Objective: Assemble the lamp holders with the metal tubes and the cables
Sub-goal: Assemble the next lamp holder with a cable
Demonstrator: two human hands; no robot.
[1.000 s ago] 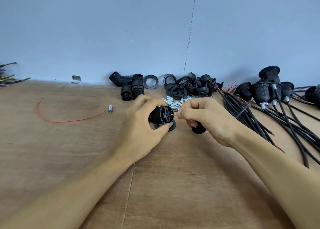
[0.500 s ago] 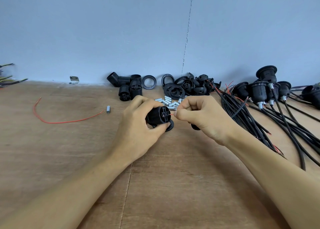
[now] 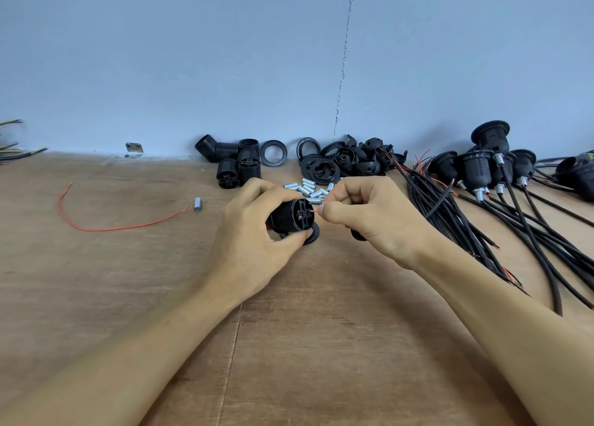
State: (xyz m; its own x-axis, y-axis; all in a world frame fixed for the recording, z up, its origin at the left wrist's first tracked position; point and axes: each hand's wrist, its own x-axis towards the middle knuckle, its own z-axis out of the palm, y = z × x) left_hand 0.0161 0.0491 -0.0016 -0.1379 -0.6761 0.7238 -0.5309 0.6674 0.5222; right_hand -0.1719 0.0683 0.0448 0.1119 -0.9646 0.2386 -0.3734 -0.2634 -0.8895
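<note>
Our left hand (image 3: 254, 242) gripped the lamp holder (image 3: 291, 216), fingers and thumb curled round its ribbed body, end face turned toward our right hand (image 3: 369, 219). Holder sat mid-bench, nearer the back edge, over a black ring (image 3: 314, 236) lying on the bench (image 3: 128, 281). Right hand pinched a thin red lead (image 3: 316, 211) between thumb and forefinger, tip at the holder's end face, other fingers curled in. Metal tubes (image 3: 308, 189) were piled just behind our hands. Spare holders (image 3: 238, 162) lined the back edge. Black cables (image 3: 450, 213) lay bundled toward the right edge, beside finished holders (image 3: 479, 168). One stray tube (image 3: 197, 204) and a loose red wire (image 3: 112, 227) lay toward the left edge.
</note>
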